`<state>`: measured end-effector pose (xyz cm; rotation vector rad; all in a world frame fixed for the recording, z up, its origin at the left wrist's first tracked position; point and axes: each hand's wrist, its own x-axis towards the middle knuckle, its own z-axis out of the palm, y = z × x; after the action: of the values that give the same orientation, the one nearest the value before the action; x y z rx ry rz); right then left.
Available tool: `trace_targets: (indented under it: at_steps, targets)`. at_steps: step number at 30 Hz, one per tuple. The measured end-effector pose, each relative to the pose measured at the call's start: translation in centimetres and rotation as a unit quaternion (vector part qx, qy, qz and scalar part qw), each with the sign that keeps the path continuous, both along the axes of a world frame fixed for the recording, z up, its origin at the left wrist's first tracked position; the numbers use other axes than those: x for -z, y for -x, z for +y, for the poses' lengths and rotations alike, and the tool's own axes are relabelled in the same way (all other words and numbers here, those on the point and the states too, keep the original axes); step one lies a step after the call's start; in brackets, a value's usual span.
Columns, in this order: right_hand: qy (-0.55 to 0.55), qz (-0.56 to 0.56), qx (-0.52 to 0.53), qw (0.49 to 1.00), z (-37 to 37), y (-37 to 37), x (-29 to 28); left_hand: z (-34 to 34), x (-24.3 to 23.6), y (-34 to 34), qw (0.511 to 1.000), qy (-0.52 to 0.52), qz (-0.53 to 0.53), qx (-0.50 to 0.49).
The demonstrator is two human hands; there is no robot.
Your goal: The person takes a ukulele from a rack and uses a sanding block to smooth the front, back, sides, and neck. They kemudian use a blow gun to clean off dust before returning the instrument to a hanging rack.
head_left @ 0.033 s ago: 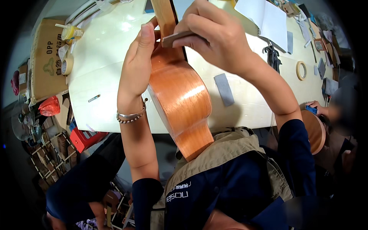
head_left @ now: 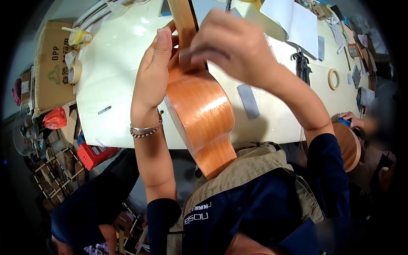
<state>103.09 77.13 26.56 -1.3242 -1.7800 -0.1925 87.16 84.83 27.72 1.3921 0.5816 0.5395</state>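
A small guitar (head_left: pixel 199 106) of glossy reddish wood lies on its side, its tail end against my apron (head_left: pixel 255 165) and its pale neck (head_left: pixel 183 21) pointing away. My left hand (head_left: pixel 155 63) grips it where the neck meets the body, thumb up; its other fingers are partly hidden. Bracelets circle that wrist. My right hand (head_left: pixel 233 49), smeared by motion, pinches a thin grey-brown sanding strip (head_left: pixel 204 55) against the guitar near the neck joint. Right of the body, a grey sanding pad (head_left: pixel 248 101) lies on the pale table (head_left: pixel 114 76).
An open notebook (head_left: pixel 293 25), a black clamp-like tool (head_left: pixel 302 68) and a tape roll (head_left: pixel 333 79) lie on the right. A cardboard box (head_left: pixel 53 63) and yellow cup (head_left: pixel 80 36) stand left. A co-worker's hand (head_left: pixel 350 119) holds a blue block beside a round wooden piece (head_left: pixel 346 146).
My right hand and the sanding strip have shifted slightly, now blurred by motion. The guitar and my left hand stay nearly as they were.
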Motion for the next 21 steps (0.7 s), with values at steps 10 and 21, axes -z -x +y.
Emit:
trace_targets:
  at_steps: [10, 21]
  targets:
    - [0.127, 0.182, 0.235, 0.946, -5.5, -4.9, 11.7, 1.8, 0.6, 2.0, 0.998, -0.021, 0.031, 0.044]
    - [0.320, -0.087, 0.082, 0.940, -21.3, -0.5, 19.2, 3.0, -4.7, 16.6, 0.970, -0.191, 0.054, -0.138]
